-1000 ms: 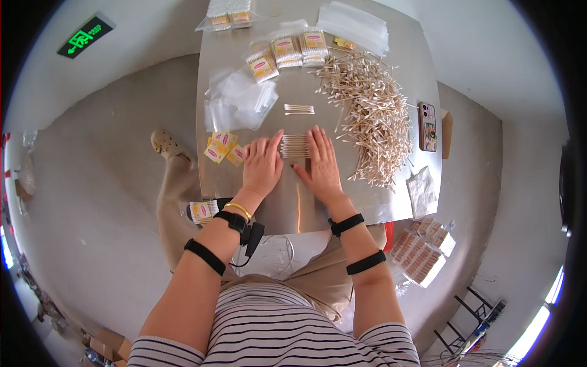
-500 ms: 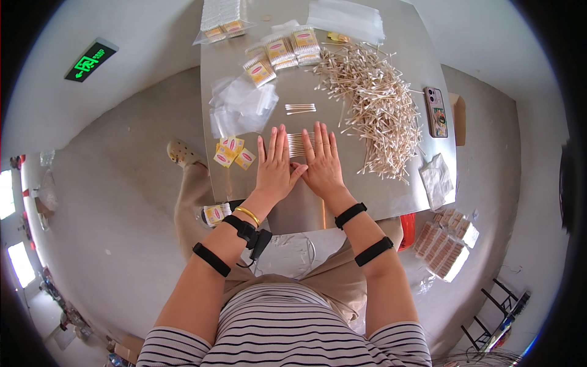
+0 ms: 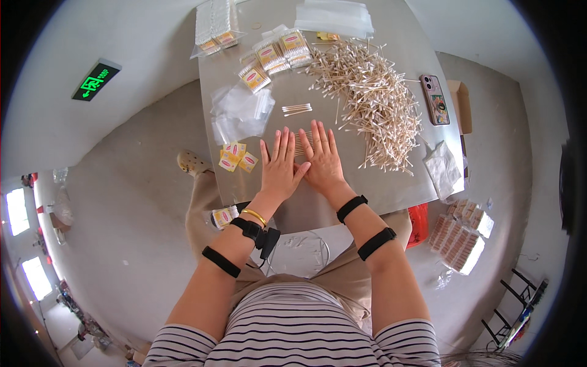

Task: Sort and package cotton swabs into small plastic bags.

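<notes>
Both hands lie flat on the metal table with fingers stretched out, thumbs meeting. Between them is a row of cotton swabs (image 3: pixel 302 144), side by side, partly hidden under the fingers. My left hand (image 3: pixel 280 168) touches the row's left ends; my right hand (image 3: pixel 322 164) lies over its right ends. Neither hand grips anything. Just beyond the fingertips lie several loose swabs (image 3: pixel 297 109). A large heap of cotton swabs (image 3: pixel 373 98) spreads to the right. Left of my left hand are small yellow and white cards (image 3: pixel 232 158) and a pile of clear plastic bags (image 3: pixel 241 110).
Filled swab packs (image 3: pixel 269 56) stand at the far left, near a larger clear bag of packs (image 3: pixel 215 27). Plastic sheets (image 3: pixel 335 17) lie at the back. A phone (image 3: pixel 435 100) and a white cloth (image 3: pixel 443 168) rest along the right edge. Bundled packs (image 3: pixel 458 237) sit on the floor.
The gap between my hands has narrowed slightly over the swab row. The whole view has shifted and tilted a little. The heap and packs look the same.
</notes>
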`<state>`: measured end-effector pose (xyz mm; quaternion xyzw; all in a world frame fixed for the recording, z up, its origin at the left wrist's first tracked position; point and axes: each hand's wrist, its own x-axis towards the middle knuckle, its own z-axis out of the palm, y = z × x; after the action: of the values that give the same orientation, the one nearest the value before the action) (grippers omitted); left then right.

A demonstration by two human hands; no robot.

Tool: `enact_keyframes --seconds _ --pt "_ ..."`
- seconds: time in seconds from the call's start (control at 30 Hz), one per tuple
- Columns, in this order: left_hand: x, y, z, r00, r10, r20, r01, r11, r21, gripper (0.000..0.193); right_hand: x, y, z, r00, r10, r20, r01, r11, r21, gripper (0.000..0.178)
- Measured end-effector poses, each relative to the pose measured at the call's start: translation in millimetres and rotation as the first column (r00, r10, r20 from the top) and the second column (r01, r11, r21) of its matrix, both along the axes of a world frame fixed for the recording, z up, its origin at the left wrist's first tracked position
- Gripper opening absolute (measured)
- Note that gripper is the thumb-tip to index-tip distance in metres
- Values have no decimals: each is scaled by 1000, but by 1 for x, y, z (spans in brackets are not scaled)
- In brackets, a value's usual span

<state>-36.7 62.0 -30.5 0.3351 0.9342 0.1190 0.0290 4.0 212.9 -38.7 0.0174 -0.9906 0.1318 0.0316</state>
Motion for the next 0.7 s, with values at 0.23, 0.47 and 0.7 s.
enact_keyframes --seconds 0.23,0.47,0.7 --pt "0 -1 -1 999 -10 37 9 1000 23 81 1 -1 -3 1000 -17 -9 17 1000 -6 83" --pt "-3 -12 6 996 25 80 -33 995 95 77 -2 -7 6 999 -23 25 21 998 64 90" --pt "48 -90 46 949 170 266 -233 945 228 69 4 -4 4 998 -26 53 24 999 32 94"
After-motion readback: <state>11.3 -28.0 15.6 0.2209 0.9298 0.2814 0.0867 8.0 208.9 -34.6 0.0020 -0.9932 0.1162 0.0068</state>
